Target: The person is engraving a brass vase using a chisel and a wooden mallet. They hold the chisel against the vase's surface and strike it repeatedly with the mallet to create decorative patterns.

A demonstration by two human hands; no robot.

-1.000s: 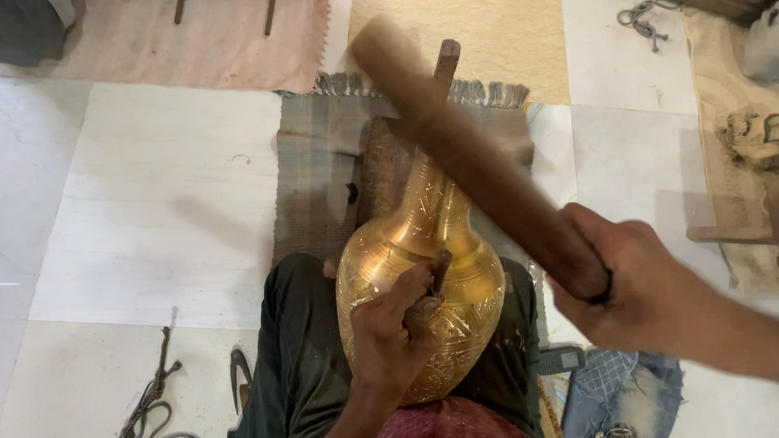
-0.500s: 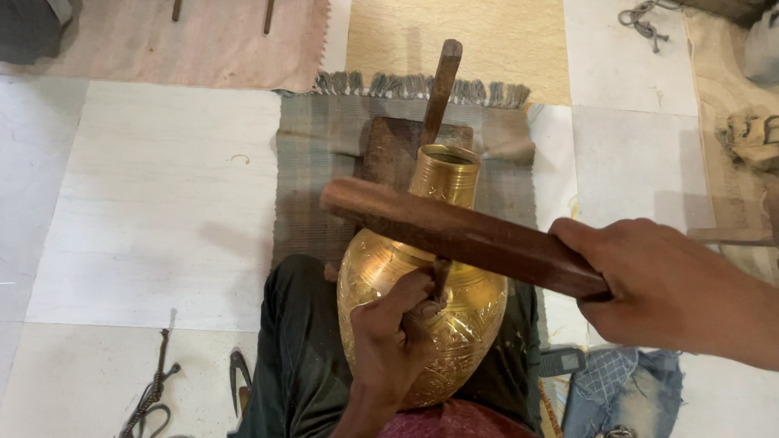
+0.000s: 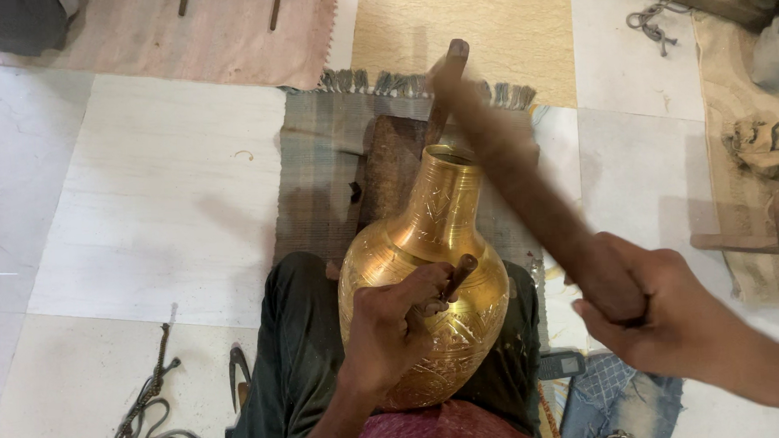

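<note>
Left hand (image 3: 390, 337) is curled tight round a small punch (image 3: 456, 277), its tip pressed to the shoulder of the vase (image 3: 427, 279). Right hand (image 3: 665, 312), off to the right of the vase, is fisted round a long wooden club (image 3: 528, 187), which is blurred and slants up over the vase's right side, its far end beyond the mouth. The vase is gleaming brass, fat belly, tapering neck, cut patterns across the lower body and neck; it lies propped in the lap on dark trousers (image 3: 299, 354), neck pointing away. Behind the neck sits a dark block (image 3: 392, 166) on a fringed grey rug (image 3: 318, 178). A yellow mat (image 3: 469, 31) lies beyond the vase, a pink cloth (image 3: 163, 36) beyond and to the left. Left of the vase, cords (image 3: 148, 405) trail over pale tiles (image 3: 152, 194). The club crosses in front of the mouth's right edge.
</note>
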